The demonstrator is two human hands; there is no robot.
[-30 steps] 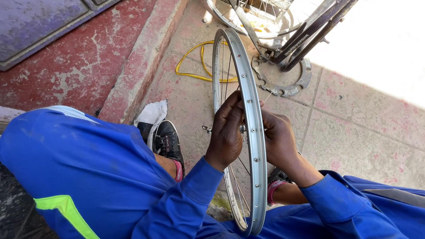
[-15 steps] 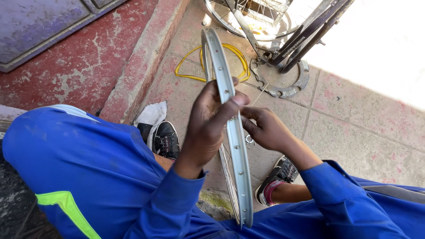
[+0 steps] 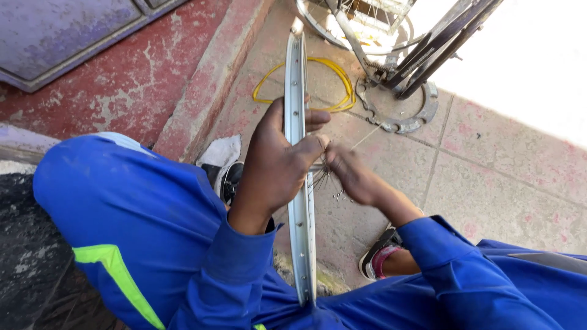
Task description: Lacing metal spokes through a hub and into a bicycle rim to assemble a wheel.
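The silver metal bicycle wheel rim [image 3: 298,153] stands edge-on between the person's knees, its lower end lost among the blue overall sleeves. The left hand [image 3: 275,165] wraps it, thumb over the top, fingers [image 3: 309,146] curled shut round the far side. The right hand [image 3: 354,177] is blurred just beyond those fingers; pinched fingertips seem to meet thin spokes [image 3: 321,177], but the grip cannot be made out. Past the fingertips lie a yellow cable loop [image 3: 333,76] and a grey toothed ring [image 3: 422,113], part hidden by a dark frame.
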